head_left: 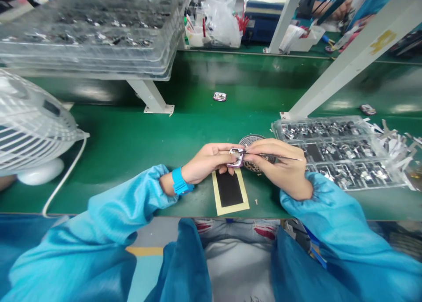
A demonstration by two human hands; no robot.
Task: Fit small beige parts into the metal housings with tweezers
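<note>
My left hand (211, 160) is closed on a small rounded-square watch-like case (236, 157) with a purple rim and a pale inside. In my right hand (277, 163) is a pair of thin dark tweezers (280, 156), its tip reaching the case's open face. Under the left fingers lies a cream-edged sheet with a black centre (231, 190). Behind the right fingers sits a round dish (251, 140) with a perforated-looking surface, holding small bits; my hands cover part of it.
A clear tray of small parts (339, 152) lies to the right, beside loose white strips (395, 148). Another case (220, 96) rests further back, and one more (367, 109) at far right. A white fan (36, 121) and stacked trays (89, 56) occupy the left. Across the bench is a co-worker's hand (339, 9).
</note>
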